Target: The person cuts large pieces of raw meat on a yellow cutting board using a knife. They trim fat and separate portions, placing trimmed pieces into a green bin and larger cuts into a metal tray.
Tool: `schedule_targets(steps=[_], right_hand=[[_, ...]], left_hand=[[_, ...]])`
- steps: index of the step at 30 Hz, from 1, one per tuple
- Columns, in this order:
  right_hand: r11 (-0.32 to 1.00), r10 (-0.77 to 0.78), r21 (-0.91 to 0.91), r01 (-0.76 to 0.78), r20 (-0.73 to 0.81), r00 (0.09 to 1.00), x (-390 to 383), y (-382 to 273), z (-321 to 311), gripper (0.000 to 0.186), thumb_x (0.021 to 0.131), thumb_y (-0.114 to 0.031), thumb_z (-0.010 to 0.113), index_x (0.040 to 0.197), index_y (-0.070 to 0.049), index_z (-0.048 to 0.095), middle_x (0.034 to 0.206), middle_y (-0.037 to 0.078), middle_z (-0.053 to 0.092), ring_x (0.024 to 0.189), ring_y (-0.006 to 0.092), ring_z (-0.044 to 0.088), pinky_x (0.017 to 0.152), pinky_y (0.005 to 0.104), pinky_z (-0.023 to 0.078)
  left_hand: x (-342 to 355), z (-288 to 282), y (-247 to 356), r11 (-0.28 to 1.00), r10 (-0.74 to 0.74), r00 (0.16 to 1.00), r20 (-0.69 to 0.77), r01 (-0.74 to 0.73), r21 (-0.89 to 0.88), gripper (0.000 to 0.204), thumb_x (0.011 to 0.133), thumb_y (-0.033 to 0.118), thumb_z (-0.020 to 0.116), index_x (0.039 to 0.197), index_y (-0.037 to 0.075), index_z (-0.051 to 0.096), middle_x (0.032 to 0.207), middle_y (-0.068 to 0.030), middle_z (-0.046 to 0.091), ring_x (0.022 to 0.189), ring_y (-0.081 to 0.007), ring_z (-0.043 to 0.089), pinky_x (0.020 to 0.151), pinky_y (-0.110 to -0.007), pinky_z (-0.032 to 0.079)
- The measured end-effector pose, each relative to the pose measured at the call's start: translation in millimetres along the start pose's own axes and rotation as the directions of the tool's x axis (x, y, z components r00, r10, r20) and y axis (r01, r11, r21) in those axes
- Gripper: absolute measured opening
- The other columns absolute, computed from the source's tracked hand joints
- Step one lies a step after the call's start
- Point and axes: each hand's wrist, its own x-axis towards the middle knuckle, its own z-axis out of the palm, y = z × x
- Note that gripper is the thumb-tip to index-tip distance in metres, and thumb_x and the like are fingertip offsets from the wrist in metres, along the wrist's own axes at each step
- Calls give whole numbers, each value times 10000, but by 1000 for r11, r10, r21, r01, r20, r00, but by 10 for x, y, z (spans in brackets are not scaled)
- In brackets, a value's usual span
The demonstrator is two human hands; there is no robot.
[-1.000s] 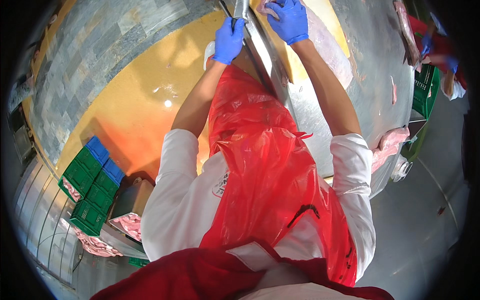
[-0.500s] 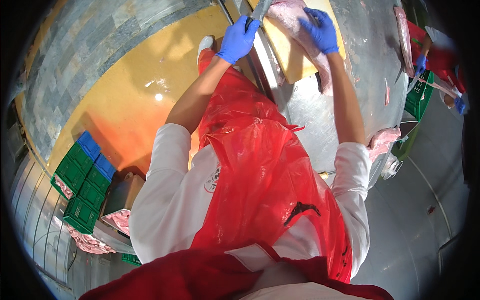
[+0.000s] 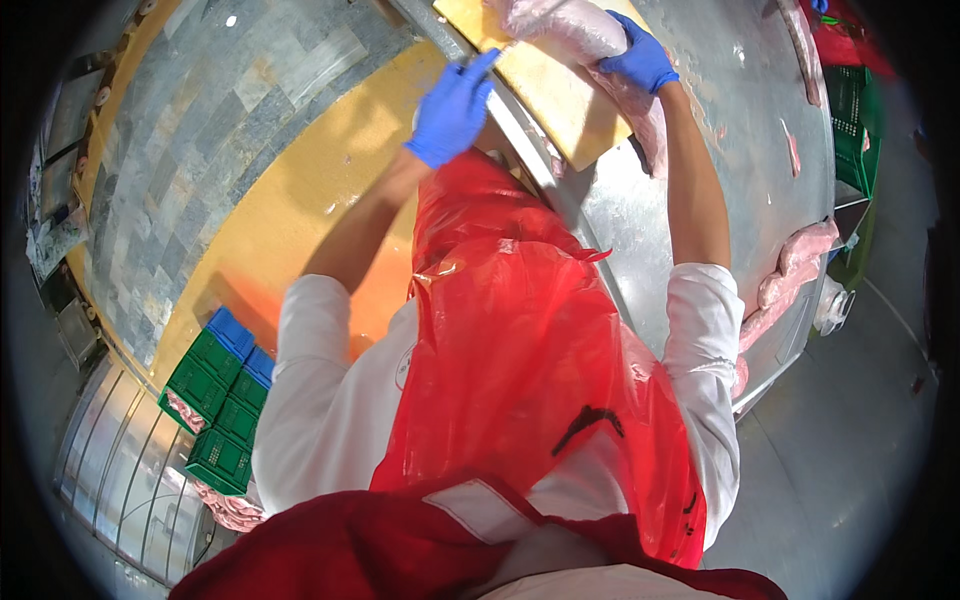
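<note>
My left hand point(image 3: 449, 117), in a blue glove, is at the near edge of a yellow cutting board point(image 3: 580, 125), closed on a knife whose blade point(image 3: 530, 25) is a blurred streak over a long pale-pink slab of meat point(image 3: 550, 25). My right hand point(image 3: 640, 62), also blue-gloved, grips the slab from the right side with fingers bent over it. The meat lies diagonally across the board, its lower end hanging past the board toward the steel table point(image 3: 740, 170).
More meat point(image 3: 790, 265) lies along the table's right edge. Beyond it are a green crate point(image 3: 850, 130) and a co-worker's red apron point(image 3: 840, 45). At lower left stand stacked green and blue crates point(image 3: 210, 400). A metal rail point(image 3: 430, 25) runs beside the board.
My left hand has moved down and left with the knife. My right hand has slid along the meat and now grips it. The view has shifted, and less of the co-worker shows.
</note>
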Motion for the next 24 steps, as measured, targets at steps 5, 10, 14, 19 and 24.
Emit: schedule_targets(steps=[5, 10, 14, 19, 24], right_hand=[[982, 79, 169, -89, 65, 995, 28, -73, -87, 912, 562, -252, 909, 1373, -24, 560, 1188, 110, 686, 1068, 209, 647, 973, 327, 494], [990, 36, 134, -38, 14, 999, 11, -60, -30, 885, 560, -240, 907, 1356, -40, 576, 1177, 102, 692, 1054, 210, 653, 966, 329, 499], [981, 71, 179, -75, 31, 997, 21, -63, -36, 874, 563, -227, 891, 1358, -48, 576, 1179, 105, 693, 1054, 214, 656, 967, 327, 500], [961, 80, 263, -84, 26, 996, 40, 52, -24, 859, 576, -200, 871, 1363, -35, 568, 1187, 107, 690, 1064, 213, 652, 965, 321, 499], [956, 68, 282, -84, 64, 996, 37, 1, -32, 888, 576, -206, 883, 1377, -18, 552, 1224, 118, 676, 1091, 216, 644, 976, 319, 494]], left_hand=[[247, 405, 361, 998, 32, 994, -101, -38, -53, 430, 961, 192, 613, 1390, 212, 585, 866, -132, 584, 847, -319, 585, 778, -418, 503], [734, 305, 298, 984, 176, 981, -86, -173, 40, 395, 963, 229, 612, 1358, 234, 611, 816, -103, 585, 831, -290, 577, 744, -412, 505], [932, 225, 347, 977, 188, 982, -3, -187, 99, 366, 972, 288, 593, 1337, 293, 620, 861, -86, 603, 861, -276, 602, 762, -409, 525], [995, 169, 178, 960, 165, 980, 108, -184, 211, 360, 977, 309, 581, 1334, 336, 617, 956, -87, 627, 904, -289, 618, 794, -401, 530], [428, -938, -1053, 948, 241, 967, 86, -253, 193, 425, 941, 188, 642, 1355, 279, 619, 818, -127, 585, 803, -316, 587, 738, -406, 495]])
